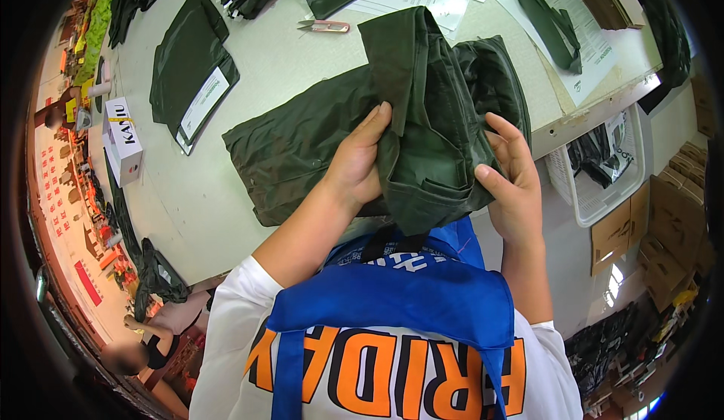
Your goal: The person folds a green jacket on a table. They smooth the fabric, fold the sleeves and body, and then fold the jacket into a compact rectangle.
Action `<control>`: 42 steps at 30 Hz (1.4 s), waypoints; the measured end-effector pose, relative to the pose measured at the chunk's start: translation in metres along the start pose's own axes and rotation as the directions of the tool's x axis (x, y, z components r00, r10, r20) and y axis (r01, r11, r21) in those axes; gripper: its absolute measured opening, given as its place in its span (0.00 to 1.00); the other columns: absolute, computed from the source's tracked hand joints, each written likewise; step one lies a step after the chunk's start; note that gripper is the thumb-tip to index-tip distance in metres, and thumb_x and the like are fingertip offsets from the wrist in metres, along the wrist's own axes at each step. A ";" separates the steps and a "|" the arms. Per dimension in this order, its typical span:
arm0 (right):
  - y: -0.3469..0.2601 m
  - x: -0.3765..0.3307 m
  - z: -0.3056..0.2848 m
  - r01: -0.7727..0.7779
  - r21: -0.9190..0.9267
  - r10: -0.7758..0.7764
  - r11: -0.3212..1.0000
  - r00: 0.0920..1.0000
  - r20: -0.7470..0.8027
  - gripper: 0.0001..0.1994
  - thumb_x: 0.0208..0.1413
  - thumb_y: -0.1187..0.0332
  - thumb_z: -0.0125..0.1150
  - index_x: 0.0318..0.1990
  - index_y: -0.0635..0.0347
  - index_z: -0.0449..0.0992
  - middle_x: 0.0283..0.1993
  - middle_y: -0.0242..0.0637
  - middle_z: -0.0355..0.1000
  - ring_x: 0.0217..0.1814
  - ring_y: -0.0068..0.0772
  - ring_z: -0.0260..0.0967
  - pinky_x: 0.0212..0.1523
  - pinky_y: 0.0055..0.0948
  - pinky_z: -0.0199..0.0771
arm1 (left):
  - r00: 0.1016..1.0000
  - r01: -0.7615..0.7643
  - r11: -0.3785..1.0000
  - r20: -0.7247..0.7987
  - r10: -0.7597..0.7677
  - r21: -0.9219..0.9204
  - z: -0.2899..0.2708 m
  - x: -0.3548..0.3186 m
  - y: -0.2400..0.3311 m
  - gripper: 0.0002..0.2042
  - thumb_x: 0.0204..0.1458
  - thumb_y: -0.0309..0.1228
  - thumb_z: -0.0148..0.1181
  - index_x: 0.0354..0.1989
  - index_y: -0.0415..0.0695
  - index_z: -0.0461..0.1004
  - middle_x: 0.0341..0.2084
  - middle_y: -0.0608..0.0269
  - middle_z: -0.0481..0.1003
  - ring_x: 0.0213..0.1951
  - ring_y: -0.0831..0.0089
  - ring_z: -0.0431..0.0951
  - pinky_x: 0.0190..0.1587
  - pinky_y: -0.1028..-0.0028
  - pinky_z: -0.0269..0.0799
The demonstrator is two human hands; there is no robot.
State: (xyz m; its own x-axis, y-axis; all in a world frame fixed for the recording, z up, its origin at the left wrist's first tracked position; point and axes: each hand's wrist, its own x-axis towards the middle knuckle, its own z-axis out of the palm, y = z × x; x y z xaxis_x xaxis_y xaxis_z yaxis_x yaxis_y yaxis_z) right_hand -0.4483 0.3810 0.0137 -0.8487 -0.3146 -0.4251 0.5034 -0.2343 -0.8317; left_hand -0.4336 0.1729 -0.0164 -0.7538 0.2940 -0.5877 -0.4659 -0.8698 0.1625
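A dark green garment [302, 137] of shiny coated fabric lies partly folded on the near side of the table, with its right end lifted and bunched into loose, open folds. My left hand [360, 160] grips the middle of it, thumb on top of a folded flap and fingers hidden beneath the cloth. At the right side my right hand [515, 182] holds the fabric's edge, thumb and fingers bent around it. A wide strip-like flap stands up between the hands.
Thread snips [324, 26] lie beyond the garment. Left are a folded green piece [192, 65] with a paper label and a small white box [122, 141]. Printed sheets [573, 35] lie far right. A white basket [603, 167] stands beside cardboard boxes [667, 228]. Another person [162, 341] sits lower left.
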 end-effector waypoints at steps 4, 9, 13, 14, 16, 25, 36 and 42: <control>-0.002 0.007 -0.020 0.149 -0.710 -0.168 0.688 0.985 0.044 0.28 0.53 0.76 0.58 0.62 0.63 0.59 0.58 0.47 0.64 0.58 0.37 0.64 0.57 0.31 0.64 | 0.971 -0.214 0.947 -0.056 0.234 0.241 0.003 -0.005 -0.003 0.14 0.64 0.36 0.45 0.51 0.40 0.67 0.48 0.58 0.73 0.48 0.67 0.74 0.53 0.65 0.71; 0.009 0.031 -0.015 -0.109 -0.311 0.115 0.944 0.993 0.003 0.34 0.59 0.58 0.57 0.65 0.68 0.52 0.60 0.52 0.64 0.60 0.38 0.63 0.61 0.33 0.60 | 0.887 -0.348 0.769 -0.077 0.455 0.536 0.011 -0.008 -0.012 0.12 0.63 0.35 0.48 0.47 0.40 0.69 0.45 0.63 0.74 0.45 0.75 0.73 0.49 0.72 0.71; 0.020 0.032 -0.017 -0.265 0.415 0.116 0.871 0.930 0.350 0.24 0.63 0.58 0.47 0.58 0.71 0.64 0.57 0.45 0.68 0.56 0.32 0.67 0.60 0.32 0.63 | 0.938 -0.259 0.857 -0.095 0.333 0.446 0.005 -0.017 -0.011 0.19 0.64 0.43 0.42 0.54 0.42 0.65 0.47 0.60 0.73 0.48 0.71 0.73 0.54 0.71 0.68; 0.029 0.032 -0.017 -0.305 0.526 0.083 0.794 0.912 0.402 0.23 0.64 0.59 0.46 0.58 0.70 0.65 0.56 0.44 0.69 0.55 0.32 0.68 0.59 0.32 0.64 | 0.956 -0.234 0.891 -0.072 0.283 0.390 0.005 -0.021 -0.010 0.22 0.64 0.46 0.40 0.58 0.42 0.62 0.48 0.59 0.71 0.50 0.70 0.72 0.55 0.70 0.67; 0.052 0.033 -0.011 -0.267 0.614 0.032 0.742 0.930 0.367 0.21 0.64 0.61 0.44 0.56 0.70 0.67 0.54 0.42 0.71 0.54 0.32 0.69 0.56 0.30 0.67 | 0.972 -0.205 0.940 -0.054 0.228 0.274 0.005 -0.026 -0.011 0.27 0.64 0.50 0.35 0.63 0.45 0.56 0.53 0.56 0.68 0.54 0.66 0.69 0.58 0.68 0.65; 0.080 0.021 0.029 0.461 -0.562 -0.272 0.687 0.880 0.389 0.22 0.51 0.74 0.57 0.56 0.62 0.68 0.57 0.51 0.66 0.59 0.51 0.64 0.59 0.36 0.63 | 0.955 -0.289 0.934 0.001 0.296 0.211 0.007 -0.036 -0.020 0.31 0.64 0.54 0.29 0.71 0.51 0.41 0.59 0.59 0.62 0.58 0.66 0.65 0.60 0.67 0.63; 0.109 0.046 0.009 0.247 0.215 -0.263 0.945 0.963 0.050 0.25 0.63 0.63 0.47 0.65 0.62 0.56 0.66 0.41 0.58 0.67 0.33 0.55 0.65 0.32 0.56 | 0.893 -0.250 0.162 0.162 0.419 0.955 0.024 0.011 -0.063 0.21 0.63 0.38 0.43 0.64 0.49 0.60 0.66 0.53 0.44 0.63 0.60 0.52 0.65 0.67 0.49; 0.071 0.041 -0.007 0.563 -0.522 -0.537 0.641 0.814 0.219 0.22 0.59 0.68 0.52 0.61 0.62 0.62 0.60 0.40 0.64 0.62 0.35 0.62 0.61 0.32 0.62 | 0.723 -0.284 -0.802 0.667 0.180 0.525 0.032 0.015 -0.008 0.28 0.39 0.17 0.53 0.54 0.52 0.70 0.56 0.52 0.59 0.55 0.54 0.62 0.59 0.63 0.59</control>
State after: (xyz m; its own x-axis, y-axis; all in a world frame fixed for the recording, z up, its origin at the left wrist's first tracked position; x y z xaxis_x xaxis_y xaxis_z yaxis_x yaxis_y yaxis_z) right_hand -0.4483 0.3574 -0.0654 -0.9263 -0.3317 0.1789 -0.2399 0.1529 -0.9587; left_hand -0.4559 0.1968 -0.0006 -0.9381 0.3199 0.1331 0.3447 0.8221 0.4531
